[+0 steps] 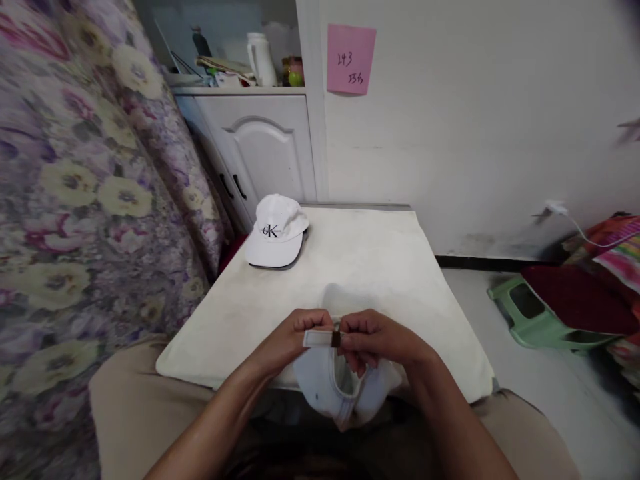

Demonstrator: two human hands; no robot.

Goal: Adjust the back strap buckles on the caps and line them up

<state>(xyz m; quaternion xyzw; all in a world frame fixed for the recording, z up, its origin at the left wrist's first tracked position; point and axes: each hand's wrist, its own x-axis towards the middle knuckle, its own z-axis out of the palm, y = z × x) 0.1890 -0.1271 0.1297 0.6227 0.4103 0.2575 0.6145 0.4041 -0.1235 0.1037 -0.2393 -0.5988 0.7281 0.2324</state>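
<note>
Fingers [313, 319] of left hand [293, 333] and right hand [385, 337] pinched together on a pale strap [317, 339], brown buckle [336, 335] between the hands, pale cap [319, 385] just below the fingers, lower centre of the frame.

Two hands [295, 327] [377, 337]; two caps [320, 383] [277, 233]; one pink note [351, 60]; one table [370, 247]

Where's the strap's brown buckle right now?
In the head view, lower middle: the buckle sits on the white strap of the held cap, between the left hand and right hand.
</note>
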